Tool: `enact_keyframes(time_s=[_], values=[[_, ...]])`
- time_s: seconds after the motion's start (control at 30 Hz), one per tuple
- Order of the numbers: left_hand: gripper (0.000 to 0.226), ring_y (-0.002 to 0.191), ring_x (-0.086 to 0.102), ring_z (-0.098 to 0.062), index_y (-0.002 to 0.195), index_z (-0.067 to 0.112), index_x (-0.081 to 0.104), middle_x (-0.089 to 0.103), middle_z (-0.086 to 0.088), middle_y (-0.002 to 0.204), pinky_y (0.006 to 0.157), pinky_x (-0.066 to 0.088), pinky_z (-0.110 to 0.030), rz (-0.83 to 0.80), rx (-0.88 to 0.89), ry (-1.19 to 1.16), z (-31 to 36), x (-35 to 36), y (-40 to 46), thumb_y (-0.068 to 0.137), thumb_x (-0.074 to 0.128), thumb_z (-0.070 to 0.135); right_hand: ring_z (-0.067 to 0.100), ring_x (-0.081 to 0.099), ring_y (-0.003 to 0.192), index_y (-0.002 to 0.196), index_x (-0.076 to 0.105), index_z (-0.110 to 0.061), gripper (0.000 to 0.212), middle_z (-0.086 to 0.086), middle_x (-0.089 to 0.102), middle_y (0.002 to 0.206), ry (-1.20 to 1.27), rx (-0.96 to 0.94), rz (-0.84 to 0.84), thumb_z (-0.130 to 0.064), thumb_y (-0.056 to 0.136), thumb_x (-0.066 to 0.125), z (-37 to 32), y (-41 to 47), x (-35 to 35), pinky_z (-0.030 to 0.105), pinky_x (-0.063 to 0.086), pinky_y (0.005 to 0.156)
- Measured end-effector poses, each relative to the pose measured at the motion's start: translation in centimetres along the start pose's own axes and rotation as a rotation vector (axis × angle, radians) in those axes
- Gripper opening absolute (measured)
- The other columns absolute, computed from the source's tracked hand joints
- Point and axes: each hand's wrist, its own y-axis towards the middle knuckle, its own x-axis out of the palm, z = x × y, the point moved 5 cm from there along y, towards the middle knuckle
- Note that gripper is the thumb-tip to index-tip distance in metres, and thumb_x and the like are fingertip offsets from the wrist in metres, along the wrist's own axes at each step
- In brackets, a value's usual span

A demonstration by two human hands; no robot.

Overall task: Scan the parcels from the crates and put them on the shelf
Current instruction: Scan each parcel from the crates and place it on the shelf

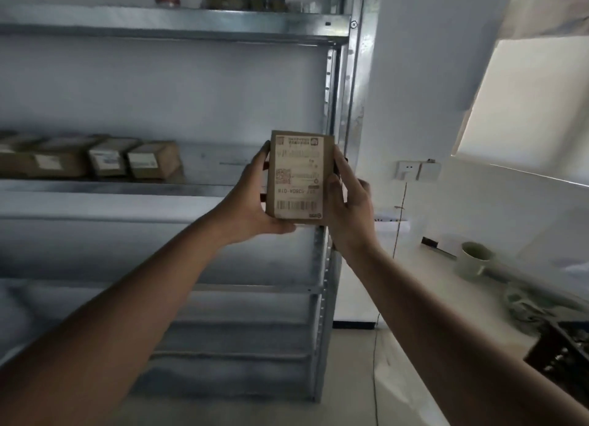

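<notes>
Gripping one parcel (298, 175) with our left hand (251, 199) and right hand (349, 202), we see several boxes (134, 159) shelved on the shelf (127, 188); this one remains.

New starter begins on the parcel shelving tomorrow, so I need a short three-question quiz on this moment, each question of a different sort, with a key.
1. True or false: the parcel is held by the left hand alone.
2. Multiple choice: the row of parcels already on the metal shelf lies A) to the left of the held parcel, B) above it, C) on the floor.
3. Fill in: the held parcel's label, with its barcode near the bottom, faces the ____.

Key
1. False: the right hand grips its other side.
2. A.
3. Camera.
</notes>
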Motion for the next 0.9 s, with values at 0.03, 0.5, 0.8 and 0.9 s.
enact_keyframes(time_s=[0.03, 0.5, 0.8, 0.9], values=[[0.145, 0.143, 0.047, -0.018, 0.165, 0.05, 0.002, 0.026, 0.017, 0.165, 0.096, 0.06, -0.028, 0.012, -0.022, 0.008, -0.8, -1.5, -0.5, 0.066, 0.102, 0.019, 0.029, 0.064, 0.125, 0.165, 0.034, -0.045, 0.051, 0.016, 0.056, 0.134, 0.002, 0.003, -0.022, -0.038, 0.115, 0.039, -0.4, 0.2, 1.9, 0.049, 0.063, 0.095], [0.126, 0.133, 0.055, -0.007, 0.158, 0.037, 0.04, 0.055, 0.014, 0.148, 0.106, 0.056, -0.042, 0.27, -0.201, 0.151, -14.0, -17.6, 1.9, 0.052, 0.107, 0.031, 0.023, 0.063, 0.122, 0.162, 0.036, -0.049, 0.049, 0.009, 0.058, 0.134, -0.001, 0.039, -0.205, -0.038, 0.115, 0.037, 0.1, 10.2, 22.9, 0.046, 0.062, 0.099], [0.102, 0.123, 0.066, -0.009, 0.144, 0.032, 0.057, 0.068, 0.015, 0.134, 0.098, 0.062, -0.046, 0.244, -0.275, 0.111, -21.1, -22.4, 8.3, 0.055, 0.105, 0.031, 0.023, 0.067, 0.107, 0.158, 0.041, -0.052, 0.047, 0.01, 0.055, 0.133, -0.138, 0.11, -0.299, -0.037, 0.114, 0.036, 3.3, 19.0, 30.5, 0.049, 0.062, 0.097], [0.098, 0.119, 0.068, -0.009, 0.141, 0.029, 0.061, 0.068, 0.017, 0.132, 0.098, 0.061, -0.045, 0.198, -0.303, 0.134, -23.0, -23.6, 10.0, 0.054, 0.106, 0.023, 0.009, 0.049, 0.096, 0.159, 0.039, -0.055, 0.048, 0.007, 0.053, 0.135, -0.202, 0.145, -0.294, -0.037, 0.114, 0.035, 4.1, 20.4, 31.9, 0.036, 0.049, 0.095]])
